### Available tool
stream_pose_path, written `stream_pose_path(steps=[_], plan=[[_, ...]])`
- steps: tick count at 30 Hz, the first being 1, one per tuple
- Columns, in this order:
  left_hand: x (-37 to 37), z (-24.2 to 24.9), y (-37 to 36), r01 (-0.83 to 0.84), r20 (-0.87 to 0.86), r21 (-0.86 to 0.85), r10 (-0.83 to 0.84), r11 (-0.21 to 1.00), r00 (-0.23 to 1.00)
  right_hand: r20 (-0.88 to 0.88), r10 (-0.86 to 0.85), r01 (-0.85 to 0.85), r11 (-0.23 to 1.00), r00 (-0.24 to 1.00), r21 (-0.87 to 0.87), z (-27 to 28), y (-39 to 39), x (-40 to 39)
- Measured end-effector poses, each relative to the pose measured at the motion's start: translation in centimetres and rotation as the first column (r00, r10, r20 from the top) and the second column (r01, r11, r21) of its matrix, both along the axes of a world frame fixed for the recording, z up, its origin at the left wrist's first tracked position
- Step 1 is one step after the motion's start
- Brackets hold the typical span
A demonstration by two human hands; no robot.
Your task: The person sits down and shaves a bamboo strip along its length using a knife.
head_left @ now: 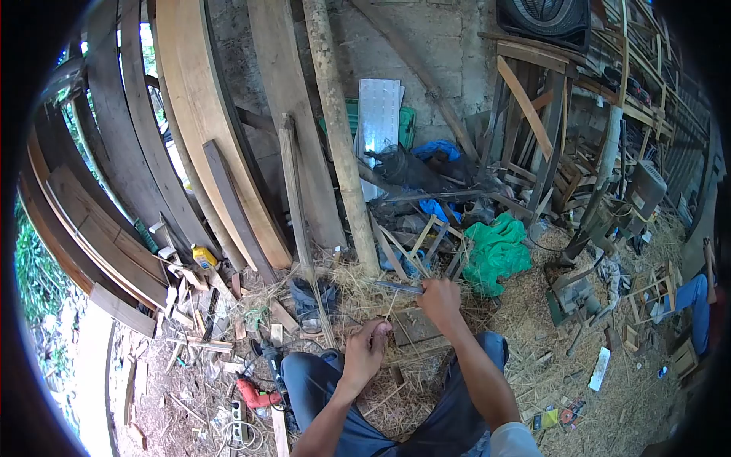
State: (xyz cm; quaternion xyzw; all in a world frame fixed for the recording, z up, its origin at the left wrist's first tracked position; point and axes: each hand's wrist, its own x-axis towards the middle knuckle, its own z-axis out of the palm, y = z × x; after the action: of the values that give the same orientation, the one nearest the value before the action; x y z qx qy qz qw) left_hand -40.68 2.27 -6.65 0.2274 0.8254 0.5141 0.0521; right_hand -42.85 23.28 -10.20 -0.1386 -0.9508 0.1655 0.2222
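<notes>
My right hand (440, 305) is wrapped round the handle of a large knife, whose grey blade (399, 286) points left, roughly level, in front of my knees. My left hand (367, 352) is closed in a pinch, lower and to the left. From its fingertips a thin pale wooden strip (391, 306) rises toward the blade and overlaps it in this view. Below the blade, between my knees, lies a flat wooden board (413, 326) among straw-like shavings.
Tall planks (209, 114) and a pole (335, 129) lean at the wall. A red power drill (257, 394) and a yellow bottle (203, 256) are at left. A green plastic sheet (496, 253) lies ahead right, near a bench machine (575, 295). Wood scraps litter the floor.
</notes>
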Motion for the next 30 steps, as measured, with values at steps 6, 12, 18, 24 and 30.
stream_pose_path(steps=[6,12,18,24,30], plan=[[-1.0,-1.7,-0.5,0.129,0.229,0.342,-0.216,0.931,0.949,0.073,-0.314,0.323,0.927,0.946,-0.190,-3.4,4.4,-1.6],[-2.2,0.5,-1.8,0.058,0.444,0.480,-0.299,0.875,0.844,0.010,-0.018,0.020,0.788,1.000,-0.616,-2.7,6.4,-0.8],[-2.1,0.7,-1.7,0.004,0.517,0.517,-0.316,0.856,0.796,-0.271,0.310,-0.336,0.180,0.912,-0.925,0.2,2.1,0.5],[-2.1,0.9,-1.7,-0.008,0.558,0.515,-0.328,0.857,0.762,-0.433,0.335,-0.491,0.111,0.837,-0.864,3.2,-1.9,1.6],[-2.1,0.7,-1.6,0.048,0.518,0.478,-0.326,0.877,0.791,-0.338,0.421,-0.377,0.009,0.842,-0.926,4.9,-3.0,2.4]])
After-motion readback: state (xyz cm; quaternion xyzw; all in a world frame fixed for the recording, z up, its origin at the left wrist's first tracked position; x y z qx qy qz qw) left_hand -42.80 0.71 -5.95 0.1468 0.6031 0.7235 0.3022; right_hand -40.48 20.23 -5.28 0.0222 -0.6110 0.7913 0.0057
